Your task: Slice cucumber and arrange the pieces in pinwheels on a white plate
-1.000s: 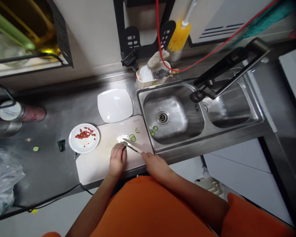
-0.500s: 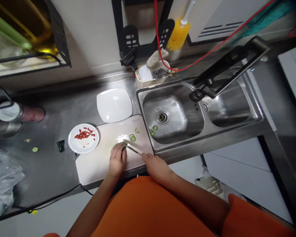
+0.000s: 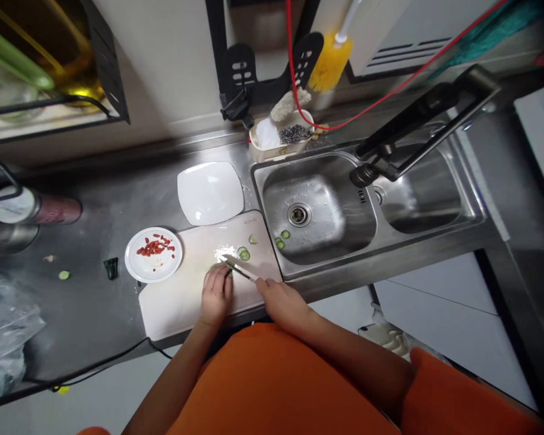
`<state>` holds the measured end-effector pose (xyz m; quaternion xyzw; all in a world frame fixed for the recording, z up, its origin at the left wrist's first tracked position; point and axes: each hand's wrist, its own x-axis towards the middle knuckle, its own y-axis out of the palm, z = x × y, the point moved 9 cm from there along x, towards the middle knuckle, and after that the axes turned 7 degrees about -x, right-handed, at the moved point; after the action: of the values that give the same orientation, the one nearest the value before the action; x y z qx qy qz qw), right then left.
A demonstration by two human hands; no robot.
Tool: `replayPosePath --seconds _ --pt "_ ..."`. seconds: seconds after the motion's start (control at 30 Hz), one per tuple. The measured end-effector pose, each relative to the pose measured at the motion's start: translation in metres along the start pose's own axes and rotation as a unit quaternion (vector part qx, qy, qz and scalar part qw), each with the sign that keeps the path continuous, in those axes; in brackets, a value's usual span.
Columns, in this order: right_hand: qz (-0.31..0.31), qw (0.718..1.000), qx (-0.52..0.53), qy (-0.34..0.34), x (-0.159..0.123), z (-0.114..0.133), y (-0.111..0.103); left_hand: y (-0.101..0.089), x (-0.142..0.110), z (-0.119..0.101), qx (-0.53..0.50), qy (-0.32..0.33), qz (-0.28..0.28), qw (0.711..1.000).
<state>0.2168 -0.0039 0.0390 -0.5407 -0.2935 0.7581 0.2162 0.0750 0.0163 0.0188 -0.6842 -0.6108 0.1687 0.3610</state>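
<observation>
Knife [image 3: 239,270] in right hand [image 3: 283,302] near board's [image 3: 176,308] edge; left hand [image 3: 216,294], probably cucumber [image 3: 229,272].

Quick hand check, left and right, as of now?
Left hand: closed over a dark green piece, mostly hidden by the fingers.
Right hand: closed on the knife.

Orange top [image 3: 272,383], apparently plain; bare hands.

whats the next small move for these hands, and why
I'd probably draw the fingertips of the left hand back slightly before pressing the knife down: the blade, held out by the right hand, lies close to them, and they mostly hide the green piece.
</observation>
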Motion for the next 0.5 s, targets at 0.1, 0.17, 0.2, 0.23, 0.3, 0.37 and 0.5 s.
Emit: replayPosePath --seconds 0.1,0.17,0.2,0.23,0.3,0.37,0.5 --pt "-0.014 1.000 -0.003 -0.001 0.008 0.003 -0.001 0.000 0.000 -0.001 -0.001 0.004 0.002 1.000" --pt "-0.020 1.000 -0.004 -0.002 0.014 0.005 -0.001 0.000 0.001 -0.001 -0.006 0.002 0.002 1.000" --pt "-0.023 1.000 -0.004 -0.003 0.018 0.006 0.000 0.000 0.000 0.000 -0.008 -0.001 0.003 1.000" --pt "-0.026 1.000 -0.003 -0.006 0.021 0.007 0.001 0.001 0.000 0.000 -0.010 -0.004 0.005 1.000" --pt "-0.031 0.999 0.001 -0.009 0.027 0.008 0.002 0.002 0.000 0.001 -0.013 -0.009 0.010 1.000" --pt "-0.034 0.999 0.007 -0.009 0.031 0.008 0.004 0.002 0.000 0.001 -0.015 -0.010 0.011 1.000" --pt "-0.033 0.999 0.016 -0.010 0.033 0.008 0.006 0.002 0.000 0.002 -0.017 -0.014 0.014 1.000"
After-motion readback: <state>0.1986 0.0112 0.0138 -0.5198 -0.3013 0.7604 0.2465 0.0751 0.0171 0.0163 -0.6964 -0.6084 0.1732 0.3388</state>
